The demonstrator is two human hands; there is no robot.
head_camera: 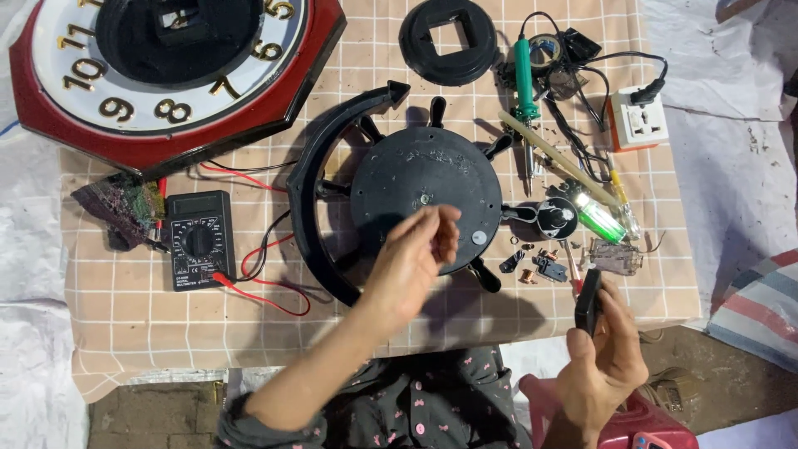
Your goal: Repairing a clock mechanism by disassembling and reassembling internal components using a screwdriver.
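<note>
Head view: right hand (600, 353) grips flat black block (588, 301); left hand (411, 259) loosely curled (empty) over round black disc (416, 179).

A low counter (125, 316) draped in a peach cloth with a white grid is standing on a white woven plastic sheet (731, 166) that is lying wrinkled around it. Bare brown ground (706, 382) is showing below, beside a striped fabric (761, 308) and a red plastic stool (657, 424). Soft, even daylight is falling throughout.
</note>
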